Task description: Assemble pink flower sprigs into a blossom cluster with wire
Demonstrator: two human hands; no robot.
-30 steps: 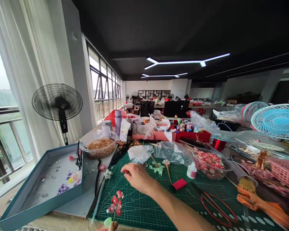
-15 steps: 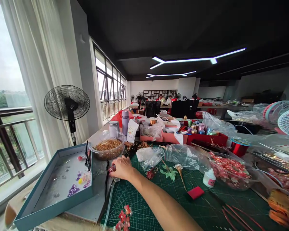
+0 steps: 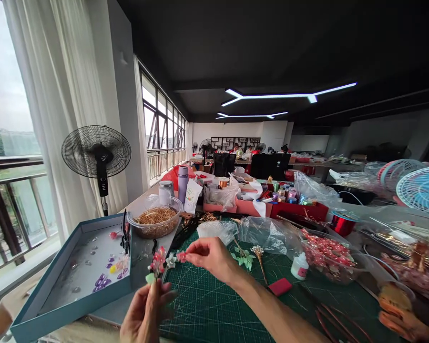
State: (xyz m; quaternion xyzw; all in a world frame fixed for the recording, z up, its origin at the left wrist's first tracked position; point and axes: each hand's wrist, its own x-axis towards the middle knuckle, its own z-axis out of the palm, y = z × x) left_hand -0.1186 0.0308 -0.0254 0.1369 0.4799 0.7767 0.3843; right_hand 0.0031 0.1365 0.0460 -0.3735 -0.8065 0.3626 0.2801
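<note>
Upright in my left hand (image 3: 143,312) is a small spray of pink flowers (image 3: 158,259) with a pale green leaf at its base, pinched by the stem; the fingers are partly blurred. A white flower (image 3: 170,260) sits at the spray's right side. Thumb and forefinger of my right hand (image 3: 212,259) pinch a small pink flower (image 3: 181,257) close beside the white one. I cannot tell whether these two flowers touch. Both hands are above the green cutting mat (image 3: 200,300).
A blue-grey tray (image 3: 71,295) with purple and clear pieces lies left, by a bowl of gold wire pieces (image 3: 155,216). To the right are a glue bottle (image 3: 300,267), a red block (image 3: 280,287), a tub of pink flowers (image 3: 329,250) and copper-coloured wires (image 3: 338,319). Boxes stand behind.
My right hand has come back from the mat's left edge and now pinches a pink flower. My left hand has come into view, raising the flower spray. The view has shifted slightly.
</note>
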